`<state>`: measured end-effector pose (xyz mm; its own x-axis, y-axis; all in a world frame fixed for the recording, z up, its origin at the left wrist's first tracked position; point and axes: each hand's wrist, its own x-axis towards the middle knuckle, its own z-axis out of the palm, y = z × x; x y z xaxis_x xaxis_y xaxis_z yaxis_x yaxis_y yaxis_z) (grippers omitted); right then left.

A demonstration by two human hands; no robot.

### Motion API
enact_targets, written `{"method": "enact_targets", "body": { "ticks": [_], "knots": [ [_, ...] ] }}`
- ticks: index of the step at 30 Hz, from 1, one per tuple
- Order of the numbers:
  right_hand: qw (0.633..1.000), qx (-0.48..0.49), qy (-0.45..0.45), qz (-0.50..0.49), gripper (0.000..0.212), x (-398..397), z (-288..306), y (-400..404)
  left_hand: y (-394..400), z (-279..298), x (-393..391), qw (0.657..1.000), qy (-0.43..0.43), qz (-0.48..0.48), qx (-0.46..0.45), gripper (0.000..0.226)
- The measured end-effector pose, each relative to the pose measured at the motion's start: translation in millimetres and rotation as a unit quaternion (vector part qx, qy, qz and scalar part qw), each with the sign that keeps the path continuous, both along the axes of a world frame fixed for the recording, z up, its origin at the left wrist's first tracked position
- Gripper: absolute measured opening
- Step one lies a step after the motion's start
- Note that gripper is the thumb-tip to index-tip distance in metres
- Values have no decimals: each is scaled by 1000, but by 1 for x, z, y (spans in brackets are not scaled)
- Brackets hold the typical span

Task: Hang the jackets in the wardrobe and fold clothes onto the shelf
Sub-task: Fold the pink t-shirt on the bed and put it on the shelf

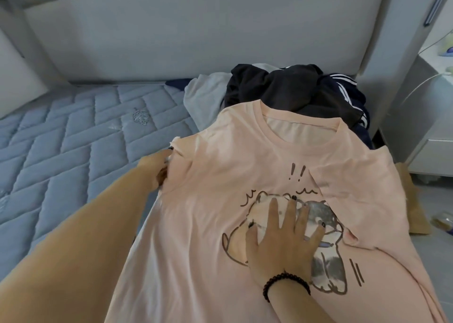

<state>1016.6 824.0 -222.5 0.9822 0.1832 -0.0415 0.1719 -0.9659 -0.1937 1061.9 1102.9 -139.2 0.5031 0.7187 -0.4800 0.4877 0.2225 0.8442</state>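
Peach T-shirt (pixel 196 200) lies front-up on the mattress (pixel 61 136) — right hand (pixel 282 234) presses flat on it, fingers spread. Left hand (pixel 159 173) grips the sleeve edge; dark clothes pile (pixel 282 87) behind the collar.

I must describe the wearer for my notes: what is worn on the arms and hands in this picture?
Both arms are bare, no sleeves. The right hand has dark-painted fingernails and a bracelet of dark round beads at the wrist. The left hand shows no ring, watch or bracelet; its fingers are mostly hidden.
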Motion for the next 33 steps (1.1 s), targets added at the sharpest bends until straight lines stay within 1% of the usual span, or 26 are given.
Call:
{"method": "enact_targets", "body": {
  "ticks": [2,5,6,8,10,11,13,14,16,17,18,20,21,22,24,26,28,29,30,31,33],
  "knots": [
    [1000,1,4,-1,76,0,1,0,1,7,1,997,1,-54,-57,19],
    [1000,0,7,-2,77,0,1,0,-1,12,-6,992,15,-81,-98,11],
    [1000,-3,6,-2,77,-1,2,0,-1,12,-9,991,-3,-74,-108,6],
    [1000,-10,1,-5,80,-2,3,0,3,8,-14,991,-60,-24,-113,1],
    [1000,-12,2,-7,81,-2,4,0,9,3,-20,989,-95,28,-109,2],
    [1000,-10,4,-7,79,-2,4,0,12,2,-23,989,-92,50,-100,6],
    [1000,-5,5,-5,77,-1,3,1,19,1,-28,993,-48,85,-59,23],
    [1000,-5,5,-4,76,0,2,1,23,0,-30,995,-10,104,-8,29],
    [1000,0,5,-5,75,-1,2,-1,21,6,-31,982,58,100,148,22],
    [1000,-1,2,-3,75,-1,3,0,17,10,-30,973,56,83,210,17],
    [1000,2,1,-3,74,0,3,0,10,14,-27,964,33,63,257,16],
    [1000,8,3,-2,74,0,3,-1,-14,23,-22,950,-32,-13,310,19],
    [1000,13,1,-1,74,0,4,-2,-30,29,-21,947,-68,-71,306,20],
    [1000,19,0,0,74,-1,4,-2,-45,35,-21,945,-99,-134,280,19],
    [1000,29,-2,1,73,-1,6,-2,-68,41,-22,935,-131,-235,231,17],
    [999,43,1,2,73,0,7,-4,-78,37,-25,931,-113,-259,233,13],
    [998,56,0,1,72,0,8,-5,-81,22,-29,921,-68,-270,273,18],
    [998,63,0,1,71,0,8,-5,-82,13,-31,906,-45,-291,303,24],
    [998,70,1,0,71,0,8,-6,-85,4,-33,885,-25,-320,338,29],
    [997,77,1,0,70,-1,8,-6,-88,-4,-34,857,-7,-352,375,35],
    [996,85,0,0,69,-1,7,-6,-96,-17,-33,791,24,-422,443,48]
  ]
}}
